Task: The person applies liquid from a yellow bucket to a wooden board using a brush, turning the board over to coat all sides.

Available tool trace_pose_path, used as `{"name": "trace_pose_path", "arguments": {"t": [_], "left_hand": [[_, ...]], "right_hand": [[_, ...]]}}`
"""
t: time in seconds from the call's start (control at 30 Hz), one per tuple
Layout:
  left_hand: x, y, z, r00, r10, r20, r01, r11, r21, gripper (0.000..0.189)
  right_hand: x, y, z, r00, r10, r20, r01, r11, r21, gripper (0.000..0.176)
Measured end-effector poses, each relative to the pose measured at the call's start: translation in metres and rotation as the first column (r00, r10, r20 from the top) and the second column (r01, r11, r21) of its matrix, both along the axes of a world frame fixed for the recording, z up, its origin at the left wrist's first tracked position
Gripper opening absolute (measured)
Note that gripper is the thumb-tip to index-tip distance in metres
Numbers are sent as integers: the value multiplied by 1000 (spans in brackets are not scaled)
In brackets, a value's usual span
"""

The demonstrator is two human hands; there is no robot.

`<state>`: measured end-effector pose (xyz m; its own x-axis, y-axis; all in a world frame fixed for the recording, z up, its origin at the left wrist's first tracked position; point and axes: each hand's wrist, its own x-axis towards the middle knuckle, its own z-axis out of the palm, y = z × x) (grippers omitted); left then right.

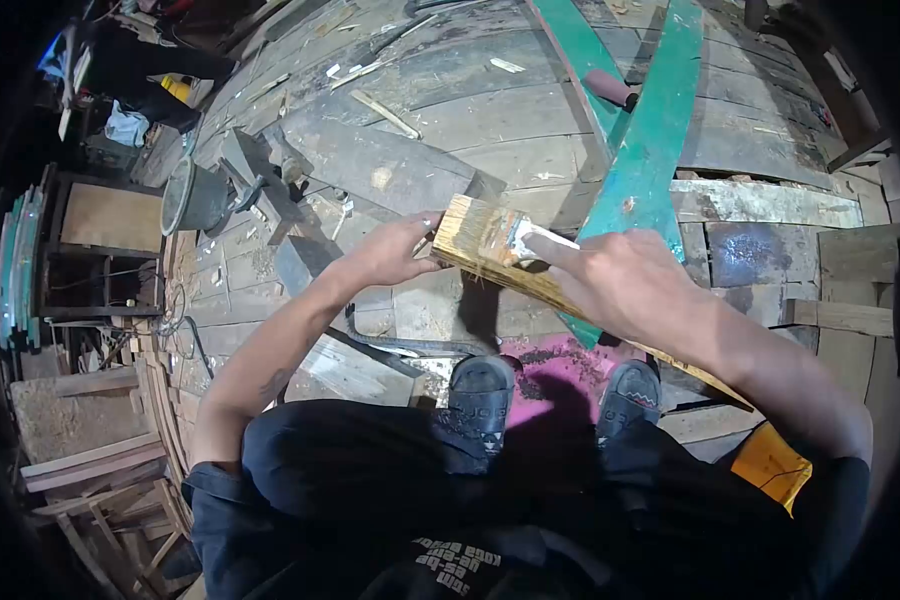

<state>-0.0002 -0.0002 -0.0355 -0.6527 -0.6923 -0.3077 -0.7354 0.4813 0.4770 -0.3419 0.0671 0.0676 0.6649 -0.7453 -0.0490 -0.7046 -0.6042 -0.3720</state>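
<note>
A long, narrow wooden board (457,227) with a wet-looking yellowish surface runs from in front of me toward the lower right, passing under my right arm. My left hand (395,252) grips its near-left end, thumb and fingers on either side of the edge. Held in my right hand (625,285) is a paintbrush (523,240) with a pale handle and a stained ferrule. Its bristles lie flat against the board's top, close to the end that my left hand holds. Part of the brush handle is hidden under my fingers.
Green painted boards (642,165) lie crossed ahead, with a dark bottle (608,87) on them. A bucket (192,195) stands at the left near wooden blocks (260,180). A pink patch (560,375) lies between my sandals. Wood scraps (385,112) litter the plank floor.
</note>
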Motion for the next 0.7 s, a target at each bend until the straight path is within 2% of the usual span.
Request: {"name": "trace_pose_path", "arguments": {"t": [0.17,0.27,0.3,0.43,0.47,0.7], "left_hand": [[-1,-1,-1,998,-54,13,54,998,-38,68],[-8,3,11,998,32,52,-34,999,32,72],[-10,3,13,994,64,91,-70,995,64,73],[-5,3,8,1000,24,10,-24,1000,-17,74],[-5,-1,7,1000,0,-1,0,999,33,76],[-12,3,15,998,27,56,-30,997,68,75]], "right_hand": [[-11,6,2,1000,7,20,-7,1000,-13,33],[-19,10,1,1000,0,18,0,999,-35,32],[-21,12,2,1000,-1,19,2,999,-34,32],[-33,18,6,999,-12,-42,13,1000,16,36],[-36,20,6,998,-25,-57,27,999,40,37],[-71,33,13,997,-37,-68,40,998,50,39]]}}
